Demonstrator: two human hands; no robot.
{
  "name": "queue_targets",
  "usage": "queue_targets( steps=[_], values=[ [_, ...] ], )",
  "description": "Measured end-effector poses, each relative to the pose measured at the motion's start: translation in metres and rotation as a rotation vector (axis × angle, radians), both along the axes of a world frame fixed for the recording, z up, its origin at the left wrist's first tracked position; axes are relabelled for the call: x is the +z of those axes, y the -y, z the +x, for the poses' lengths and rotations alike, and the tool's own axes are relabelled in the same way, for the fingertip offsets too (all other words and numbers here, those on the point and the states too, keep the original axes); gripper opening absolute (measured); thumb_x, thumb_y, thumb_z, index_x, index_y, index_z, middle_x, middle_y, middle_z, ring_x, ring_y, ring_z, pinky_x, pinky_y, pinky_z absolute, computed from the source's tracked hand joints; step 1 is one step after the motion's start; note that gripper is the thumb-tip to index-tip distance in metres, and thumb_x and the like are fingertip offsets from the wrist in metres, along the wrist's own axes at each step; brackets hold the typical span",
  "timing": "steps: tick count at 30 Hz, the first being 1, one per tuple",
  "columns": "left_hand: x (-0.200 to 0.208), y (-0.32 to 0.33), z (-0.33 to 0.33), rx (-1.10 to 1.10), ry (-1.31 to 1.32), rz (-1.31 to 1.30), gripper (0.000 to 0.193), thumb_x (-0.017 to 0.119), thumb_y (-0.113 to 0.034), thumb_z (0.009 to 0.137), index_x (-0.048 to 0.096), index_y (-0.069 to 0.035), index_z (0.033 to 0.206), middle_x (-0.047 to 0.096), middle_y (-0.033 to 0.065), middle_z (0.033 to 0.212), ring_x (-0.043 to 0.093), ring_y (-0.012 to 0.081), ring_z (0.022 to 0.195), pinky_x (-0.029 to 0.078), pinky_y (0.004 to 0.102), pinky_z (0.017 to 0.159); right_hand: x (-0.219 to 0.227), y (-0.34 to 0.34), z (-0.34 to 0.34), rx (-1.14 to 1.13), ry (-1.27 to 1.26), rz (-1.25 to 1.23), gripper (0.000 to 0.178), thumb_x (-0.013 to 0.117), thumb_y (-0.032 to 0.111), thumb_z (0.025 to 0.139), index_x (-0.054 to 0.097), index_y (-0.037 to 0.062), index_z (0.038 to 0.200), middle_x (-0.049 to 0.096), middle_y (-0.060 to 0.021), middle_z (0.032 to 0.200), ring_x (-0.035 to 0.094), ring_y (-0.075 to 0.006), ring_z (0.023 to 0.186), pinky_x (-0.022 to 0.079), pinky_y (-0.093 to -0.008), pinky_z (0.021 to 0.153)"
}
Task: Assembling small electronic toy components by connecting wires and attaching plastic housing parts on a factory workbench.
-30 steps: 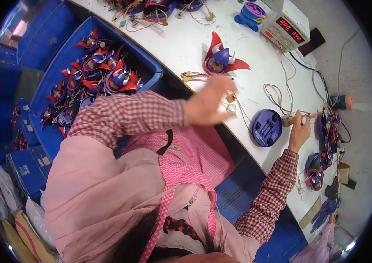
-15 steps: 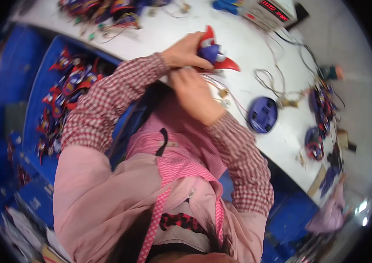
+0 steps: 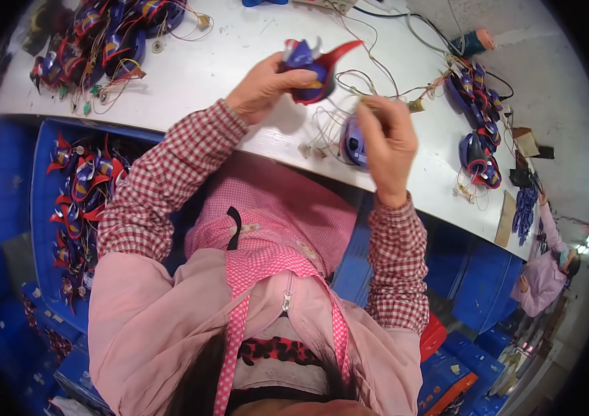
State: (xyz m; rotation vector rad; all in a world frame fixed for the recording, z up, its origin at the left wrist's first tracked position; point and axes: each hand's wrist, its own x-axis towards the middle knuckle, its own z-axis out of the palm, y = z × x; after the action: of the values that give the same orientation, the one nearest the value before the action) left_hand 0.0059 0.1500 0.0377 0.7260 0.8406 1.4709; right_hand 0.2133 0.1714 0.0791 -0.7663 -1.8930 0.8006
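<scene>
My left hand is closed around a purple and red toy part with pointed, horn-like red ends, held above the white table. Thin wires run from that part toward my right hand, whose fingers are pinched together on them; the exact spot they grip is partly hidden. Behind this hand lies a round purple base, half covered by it. More loose wires with small connectors lie on the table between my hands.
Piles of wired purple and red toy parts lie at the table's far left and right. Left of me, a blue bin holds several more. A cable crosses the back. At far right is another person.
My right hand has moved away from the left, to the right, and is now pinched beside the purple base. The toy part has turned in my left hand. The whole view has shifted.
</scene>
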Motion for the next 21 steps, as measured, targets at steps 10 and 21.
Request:
queue_targets(
  steps=[10,21],
  values=[
    [-0.007,-0.028,0.099,-0.007,-1.246,0.399,0.056,0.082,-0.036,0.057,0.059,0.001,0.093,0.063,0.0103,0.083,0.06,0.0182,0.081,0.047,0.0297,0.073,-0.08,-0.042,0.094,-0.407,0.333,0.245,0.021,0.06,0.008,0.078,0.052,-0.0002,0.095,0.056,-0.0109,0.08,0.055,-0.0204,0.071,0.045,-0.0327,0.062],
    [0.015,0.015,0.049,-0.178,-0.308,0.11,0.073,0.074,-0.024,0.062,0.044,-0.001,0.124,0.053,0.0107,0.114,0.055,0.0223,0.102,0.045,0.0338,0.09,0.001,-0.009,0.001,-0.195,-0.035,0.147,0.018,0.062,0.009,0.076,0.052,0.0027,0.089,0.055,-0.0157,0.082,0.057,-0.0334,0.074,0.047,-0.0348,0.066]
  ],
)
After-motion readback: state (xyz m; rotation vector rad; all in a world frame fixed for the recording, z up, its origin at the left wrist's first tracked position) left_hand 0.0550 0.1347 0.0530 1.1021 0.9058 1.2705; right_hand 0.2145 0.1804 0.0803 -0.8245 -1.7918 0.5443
